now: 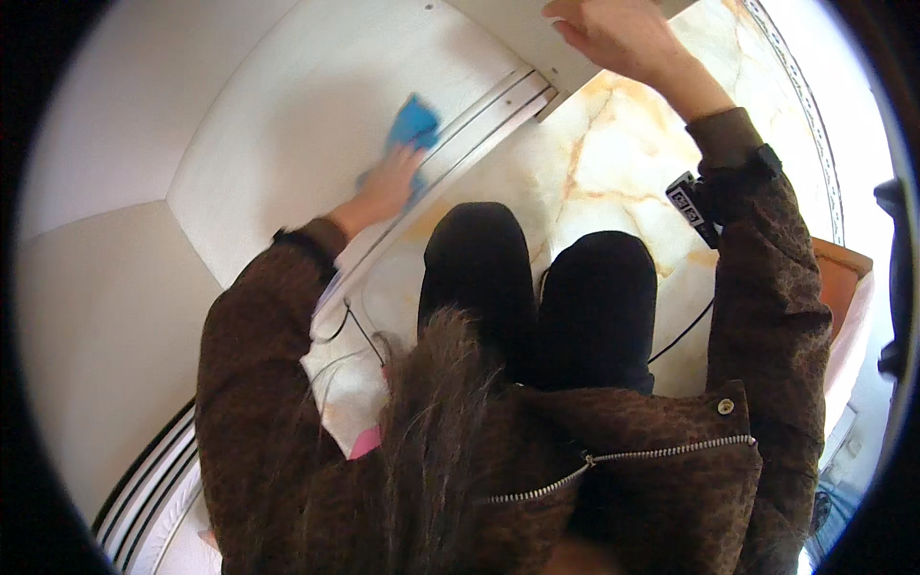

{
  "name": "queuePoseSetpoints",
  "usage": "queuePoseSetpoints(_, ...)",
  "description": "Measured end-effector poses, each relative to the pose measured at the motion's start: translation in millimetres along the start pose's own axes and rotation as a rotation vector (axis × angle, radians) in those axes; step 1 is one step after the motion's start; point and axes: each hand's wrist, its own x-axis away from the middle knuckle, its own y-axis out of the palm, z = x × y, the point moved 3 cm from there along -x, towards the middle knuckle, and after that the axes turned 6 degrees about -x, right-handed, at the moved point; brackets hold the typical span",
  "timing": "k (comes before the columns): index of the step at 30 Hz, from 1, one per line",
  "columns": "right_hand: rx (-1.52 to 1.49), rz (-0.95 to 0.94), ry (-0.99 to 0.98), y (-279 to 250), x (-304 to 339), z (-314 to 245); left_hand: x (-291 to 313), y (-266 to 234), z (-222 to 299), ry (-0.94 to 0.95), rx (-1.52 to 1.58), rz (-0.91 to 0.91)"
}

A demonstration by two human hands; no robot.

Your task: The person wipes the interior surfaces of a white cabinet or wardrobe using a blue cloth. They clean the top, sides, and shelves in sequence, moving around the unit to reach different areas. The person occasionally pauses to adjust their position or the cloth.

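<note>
My left hand [388, 182] is pressed down on a blue cloth [414, 123], its outline slightly smeared. The cloth lies on the pale floor panel [316, 105] of a cabinet, right beside a white double-grooved sliding track [460, 134]. Part of the cloth shows beyond the fingertips and part under the palm. At the top of the view, my right hand [618, 34] is over a beige upright panel [522, 29] at the track's far end. Its thumb and a finger show bent and slightly apart, with nothing visible between them; the other fingers are hidden.
Pale cabinet walls [105, 307] rise on the left. Marble-patterned tiles [594, 144] cover the floor around my dark-trousered knees [479, 254]. A white and pink item [345, 402] and a thin black cable [682, 333] lie nearby. Wooden furniture [843, 278] stands at right.
</note>
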Motion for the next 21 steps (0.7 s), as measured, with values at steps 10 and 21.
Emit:
queuePoseSetpoints(10, 0.111, -0.003, 0.033, -18, 3, 11, -51, -25, 18, 0.193, -0.021, -0.001)
queuePoseSetpoints(21, 0.077, -0.038, 0.027, -23, 5, 7, 39, -15, 5, 0.011, 0.203, -0.141)
